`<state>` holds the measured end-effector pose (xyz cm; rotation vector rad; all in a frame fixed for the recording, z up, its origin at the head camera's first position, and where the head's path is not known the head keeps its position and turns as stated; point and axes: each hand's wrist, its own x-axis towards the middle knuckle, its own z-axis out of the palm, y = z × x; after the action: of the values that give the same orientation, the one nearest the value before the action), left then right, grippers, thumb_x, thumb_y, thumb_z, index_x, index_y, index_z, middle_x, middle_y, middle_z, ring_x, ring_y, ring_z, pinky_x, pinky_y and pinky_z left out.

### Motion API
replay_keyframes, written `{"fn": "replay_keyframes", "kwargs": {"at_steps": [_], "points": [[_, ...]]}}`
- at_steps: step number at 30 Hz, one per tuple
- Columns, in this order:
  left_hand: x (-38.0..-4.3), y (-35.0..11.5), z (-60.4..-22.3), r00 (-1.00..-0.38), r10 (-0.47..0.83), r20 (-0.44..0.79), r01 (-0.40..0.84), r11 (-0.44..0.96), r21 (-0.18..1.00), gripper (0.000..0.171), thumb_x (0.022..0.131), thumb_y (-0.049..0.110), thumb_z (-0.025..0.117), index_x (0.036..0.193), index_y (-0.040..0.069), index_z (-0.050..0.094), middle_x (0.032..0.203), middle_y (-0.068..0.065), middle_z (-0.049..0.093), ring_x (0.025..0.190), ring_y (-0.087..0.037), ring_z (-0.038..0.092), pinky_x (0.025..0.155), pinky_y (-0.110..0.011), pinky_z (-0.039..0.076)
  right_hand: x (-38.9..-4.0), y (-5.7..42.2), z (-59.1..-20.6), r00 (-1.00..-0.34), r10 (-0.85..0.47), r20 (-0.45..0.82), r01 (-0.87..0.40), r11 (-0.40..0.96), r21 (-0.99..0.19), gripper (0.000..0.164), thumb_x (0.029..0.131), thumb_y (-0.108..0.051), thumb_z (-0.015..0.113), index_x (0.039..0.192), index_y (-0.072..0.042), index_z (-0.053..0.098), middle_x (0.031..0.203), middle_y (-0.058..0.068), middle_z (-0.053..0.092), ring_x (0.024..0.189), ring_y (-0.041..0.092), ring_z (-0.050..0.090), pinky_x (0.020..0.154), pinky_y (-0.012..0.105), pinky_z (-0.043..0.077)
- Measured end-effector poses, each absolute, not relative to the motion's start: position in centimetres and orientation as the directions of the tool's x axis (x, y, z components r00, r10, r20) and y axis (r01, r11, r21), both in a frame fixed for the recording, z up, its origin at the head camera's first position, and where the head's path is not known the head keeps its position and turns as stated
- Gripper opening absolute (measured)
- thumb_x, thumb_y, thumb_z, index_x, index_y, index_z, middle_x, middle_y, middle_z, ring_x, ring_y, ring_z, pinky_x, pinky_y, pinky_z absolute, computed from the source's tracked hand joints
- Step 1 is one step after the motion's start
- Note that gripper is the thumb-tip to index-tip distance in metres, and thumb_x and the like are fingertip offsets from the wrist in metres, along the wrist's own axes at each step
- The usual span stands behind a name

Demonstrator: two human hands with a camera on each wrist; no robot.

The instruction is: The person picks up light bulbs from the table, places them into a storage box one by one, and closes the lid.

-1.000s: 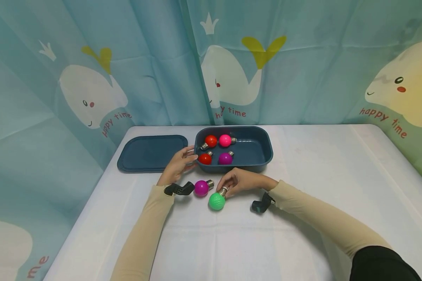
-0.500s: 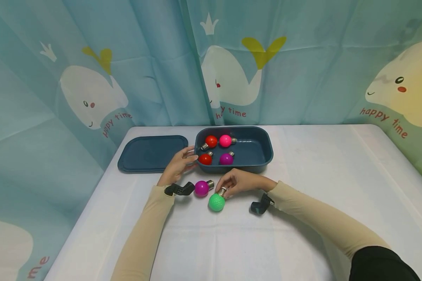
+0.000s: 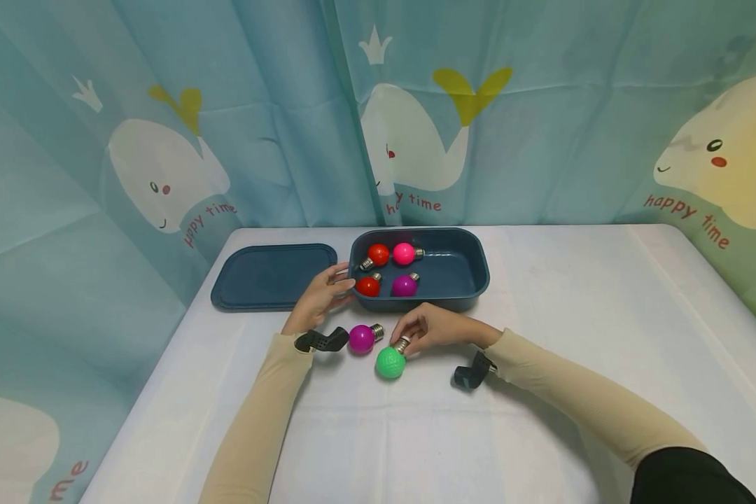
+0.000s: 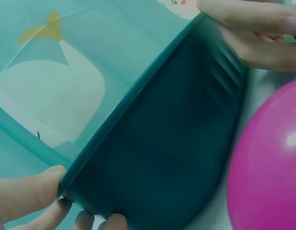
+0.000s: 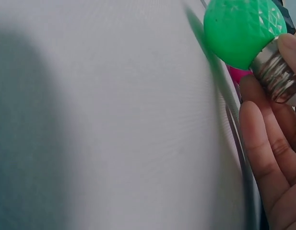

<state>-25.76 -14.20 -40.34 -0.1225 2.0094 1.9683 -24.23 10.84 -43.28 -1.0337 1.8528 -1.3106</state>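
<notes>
In the head view my right hand (image 3: 433, 327) pinches a green textured light bulb (image 3: 390, 362) by its metal screw base, the globe hanging down close over the white cloth. The right wrist view shows the thumb and fingers on the silver base (image 5: 277, 72). My left hand (image 3: 317, 297) holds the front left corner of a dark blue box (image 3: 460, 302), thumb at its rim and fingertips against the outer wall (image 4: 152, 158). Two red bulbs (image 3: 378, 253), a pink bulb (image 3: 404, 253) and a purple bulb (image 3: 404, 285) lie inside the box's left half.
A magenta bulb (image 3: 361, 339) lies on the cloth between my left wrist and the green bulb. The dark blue lid (image 3: 271, 276) lies flat to the left of the box. A whale-print curtain (image 3: 542, 154) hangs behind the table (image 3: 579, 294).
My right hand and the green bulb have shifted very slightly to the right in the last half second. The left hand and the box stay in place.
</notes>
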Motion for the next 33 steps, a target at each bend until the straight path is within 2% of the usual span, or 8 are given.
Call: {"fn": "replay_keyframes", "kwargs": {"at_steps": [33], "points": [[-25.9,-14.3,-40.6,-0.944,0.171,-0.283,-0.280,0.041,0.959,0.057,0.096,0.004,0.050,0.148,0.006,0.027,0.150,-0.020,0.028,0.135,-0.033,0.035,0.111,-0.047,0.037,-23.2,14.2,-41.3,-0.622,-0.783,-0.010,-0.216,0.184,-0.959,0.033,0.076,-0.009,0.077,0.102,0.007,0.066,0.101,0.023,0.067,0.084,0.005,0.066,0.074,0.020,0.057]]}}
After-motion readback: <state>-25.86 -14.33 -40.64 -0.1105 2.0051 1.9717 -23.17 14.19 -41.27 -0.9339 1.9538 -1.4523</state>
